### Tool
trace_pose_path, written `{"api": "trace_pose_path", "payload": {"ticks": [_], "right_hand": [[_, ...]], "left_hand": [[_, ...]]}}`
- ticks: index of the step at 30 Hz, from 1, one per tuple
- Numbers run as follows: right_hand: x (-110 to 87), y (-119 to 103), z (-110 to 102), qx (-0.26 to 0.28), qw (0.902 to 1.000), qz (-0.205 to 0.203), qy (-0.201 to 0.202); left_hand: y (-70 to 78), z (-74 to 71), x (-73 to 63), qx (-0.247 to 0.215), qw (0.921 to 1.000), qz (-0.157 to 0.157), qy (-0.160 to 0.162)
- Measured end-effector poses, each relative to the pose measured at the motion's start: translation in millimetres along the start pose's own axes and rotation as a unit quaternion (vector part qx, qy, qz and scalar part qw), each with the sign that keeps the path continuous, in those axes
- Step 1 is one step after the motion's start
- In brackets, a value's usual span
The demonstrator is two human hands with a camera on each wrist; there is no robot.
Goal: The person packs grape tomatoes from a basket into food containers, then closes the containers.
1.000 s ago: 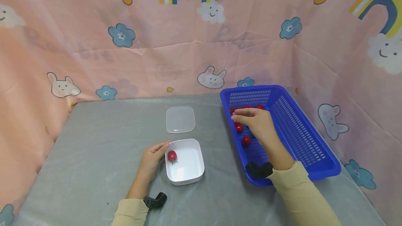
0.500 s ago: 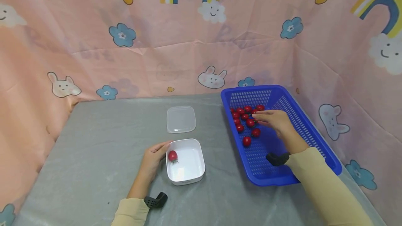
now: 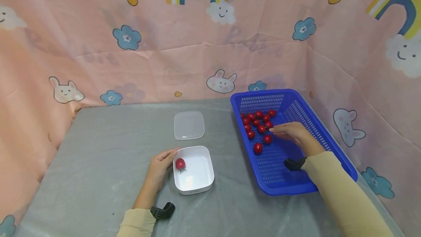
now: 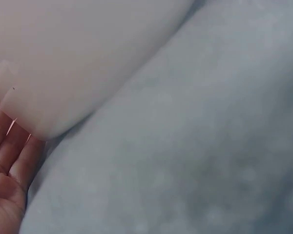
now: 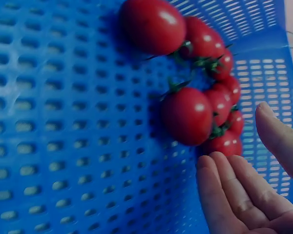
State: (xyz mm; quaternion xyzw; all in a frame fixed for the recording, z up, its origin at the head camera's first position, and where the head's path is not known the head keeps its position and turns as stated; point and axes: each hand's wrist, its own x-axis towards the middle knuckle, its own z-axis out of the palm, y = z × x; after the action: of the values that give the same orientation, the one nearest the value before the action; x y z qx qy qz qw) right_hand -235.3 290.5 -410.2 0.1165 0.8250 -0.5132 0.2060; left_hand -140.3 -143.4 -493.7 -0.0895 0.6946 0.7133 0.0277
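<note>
Nothing is gripped by right hand [image 3: 294, 134]; tomatoes [image 3: 261, 129] are bunched just left of its straight fingers [image 5: 217, 197]. Box [image 3: 197, 171] is gripped by left hand [image 3: 160, 164].

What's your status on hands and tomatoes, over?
Left hand grips white container, one tomato inside. Right hand empty, beside tomatoes in blue basket. No obstruction seen.

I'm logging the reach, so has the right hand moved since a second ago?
Yes. Judged against the blue basket in the head view, the right hand has shifted rightward, away from the basket's left wall.
</note>
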Motion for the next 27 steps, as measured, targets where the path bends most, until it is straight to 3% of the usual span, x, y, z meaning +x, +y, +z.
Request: {"api": "trace_pose_path", "payload": {"ticks": [7, 17, 27], "right_hand": [[7.9, 8.9, -0.2, -0.046, 0.9987, 0.004, -0.021], [8.0, 9.1, 9.5, -0.110, 0.9939, -0.010, -0.007], [8.6, 7.6, 15.4, -0.135, 0.9907, -0.020, -0.006]], "left_hand": [[-0.7, -0.1, 0.0, -0.005, 1.0000, 0.001, 0.001], [-0.9, -0.5, 0.2, -0.004, 1.0000, 0.000, 0.002], [-0.5, -0.8, 0.3, 0.005, 1.0000, -0.001, 0.001]]}}
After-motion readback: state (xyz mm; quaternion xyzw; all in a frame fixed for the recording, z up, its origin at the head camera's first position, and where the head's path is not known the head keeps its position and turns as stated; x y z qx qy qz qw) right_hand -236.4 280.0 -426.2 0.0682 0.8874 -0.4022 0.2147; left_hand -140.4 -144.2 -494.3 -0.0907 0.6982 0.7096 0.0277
